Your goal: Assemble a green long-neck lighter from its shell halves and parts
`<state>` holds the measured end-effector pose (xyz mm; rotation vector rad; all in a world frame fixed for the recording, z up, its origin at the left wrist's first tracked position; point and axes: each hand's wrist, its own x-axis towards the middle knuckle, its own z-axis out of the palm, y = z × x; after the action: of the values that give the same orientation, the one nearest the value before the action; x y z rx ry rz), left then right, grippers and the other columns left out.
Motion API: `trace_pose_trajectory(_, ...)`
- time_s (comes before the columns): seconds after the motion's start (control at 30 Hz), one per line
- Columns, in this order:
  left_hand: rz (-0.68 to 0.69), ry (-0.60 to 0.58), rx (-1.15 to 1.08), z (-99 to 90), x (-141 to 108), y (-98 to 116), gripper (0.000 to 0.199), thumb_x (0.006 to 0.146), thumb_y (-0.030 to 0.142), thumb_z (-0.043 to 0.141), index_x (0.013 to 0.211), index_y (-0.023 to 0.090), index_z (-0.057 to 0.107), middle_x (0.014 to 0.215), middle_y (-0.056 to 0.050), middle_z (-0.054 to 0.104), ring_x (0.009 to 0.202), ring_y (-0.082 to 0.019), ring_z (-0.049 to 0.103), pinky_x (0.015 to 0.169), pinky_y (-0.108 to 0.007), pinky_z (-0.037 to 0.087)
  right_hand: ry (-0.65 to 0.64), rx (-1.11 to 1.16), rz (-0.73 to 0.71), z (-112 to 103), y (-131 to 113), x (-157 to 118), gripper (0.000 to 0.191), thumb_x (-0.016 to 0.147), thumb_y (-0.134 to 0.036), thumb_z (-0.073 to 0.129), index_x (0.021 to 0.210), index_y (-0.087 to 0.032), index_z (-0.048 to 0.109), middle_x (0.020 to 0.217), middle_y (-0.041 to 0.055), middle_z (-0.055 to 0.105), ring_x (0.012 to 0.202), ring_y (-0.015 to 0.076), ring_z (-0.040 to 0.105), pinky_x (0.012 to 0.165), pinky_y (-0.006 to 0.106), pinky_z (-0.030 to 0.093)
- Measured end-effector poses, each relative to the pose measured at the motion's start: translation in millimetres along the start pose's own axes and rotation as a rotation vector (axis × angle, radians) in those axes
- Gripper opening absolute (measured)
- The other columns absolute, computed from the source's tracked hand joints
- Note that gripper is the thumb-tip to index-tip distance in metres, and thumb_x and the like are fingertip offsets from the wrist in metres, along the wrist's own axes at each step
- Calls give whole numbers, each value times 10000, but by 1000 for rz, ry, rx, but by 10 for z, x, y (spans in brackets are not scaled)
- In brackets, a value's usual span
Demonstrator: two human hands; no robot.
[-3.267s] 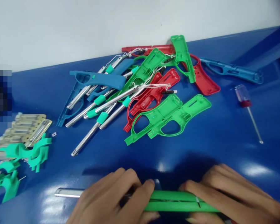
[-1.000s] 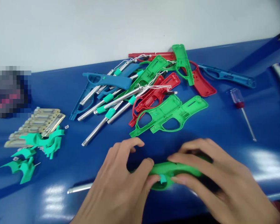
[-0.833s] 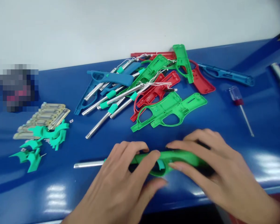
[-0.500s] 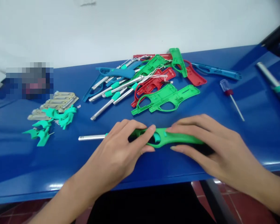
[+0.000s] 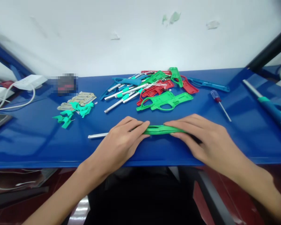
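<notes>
Clock positions are taken from the held lighter. Both hands are on one green utility lighter point(image 5: 161, 130), in the middle of the blue counter point(image 5: 159, 153), nearer its front edge. Lighter runs roughly 9 to 3 o'clock; its silver tube point(image 5: 97, 136) pokes out past the left hand point(image 5: 123, 137) toward 9. Left hand pinches the front part of the green body between thumb and fingers, covering where the tube goes in. Right hand point(image 5: 201, 132) pinches the rear, thumb below, fingers above. Body is turned edge-on, with a seam line showing along it. Can't tell if it touches the counter.

At 12 o'clock, just beyond: two open green shell halves point(image 5: 166, 101), lying side by side. Behind them, a mixed pile of red shell halves point(image 5: 190, 87), blue lighter shells point(image 5: 131, 81) and metal tubes point(image 5: 112, 106) with teal collars, toward 11. Blue shell half point(image 5: 209, 84) between 1 and 2. Clear-handled screwdriver point(image 5: 221, 106) between 2 and 3, tip toward the near side. Blue lighter point(image 5: 271, 109) near 3, cut off by the frame. Between 9 and 10: teal plastic pieces point(image 5: 85, 110), cream-coloured parts point(image 5: 78, 99) beside them.
</notes>
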<state>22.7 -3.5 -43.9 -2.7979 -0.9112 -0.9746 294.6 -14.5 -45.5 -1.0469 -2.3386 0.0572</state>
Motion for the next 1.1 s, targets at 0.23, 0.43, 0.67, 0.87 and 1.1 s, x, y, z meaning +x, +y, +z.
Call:
trace_pose_trajectory(0.23,-39,-44,-19,-43,-29,88,221,1061,115,550,1246,117,671,1091,-109,761,911,-205,654,815,-382,624,23,-120,-27,92,-101,-43,267,1064,-335,628,1311,-237,649,1211,31,735,1047,239,693,973,433,499)
trace_pose_trajectory(0.43,-43,-58,-18,-48,-53,99,210,1063,130,555,1230,101,679,1057,-107,764,891,-220,676,832,-417,599,63,-132,-80,128,-111,-80,229,1077,-271,599,1291,-201,642,1097,41,721,934,209,674,872,388,512)
trace_pose_trajectory(0.67,-84,-119,-25,-31,-17,148,192,1074,167,552,1225,121,660,1102,-94,745,970,-229,671,950,-446,576,68,-138,-85,95,-129,-77,213,1081,-244,588,1282,-184,628,1046,49,705,889,202,657,808,361,487)
trace_pose_trajectory(0.87,-111,-135,-19,-21,-15,186,196,1077,148,522,1225,111,646,1046,-85,694,926,-228,612,877,-429,577,73,-150,-94,100,-152,-86,192,1088,-236,565,1271,-196,607,1051,50,700,879,209,637,810,360,468)
trace_pose_trajectory(1.1,-60,-65,-8,-34,-26,185,181,1057,88,516,1160,95,664,963,-78,686,861,-216,605,819,-406,576,45,-260,-57,129,-340,-28,218,1116,-312,470,1183,-188,636,968,54,692,840,245,629,760,383,410)
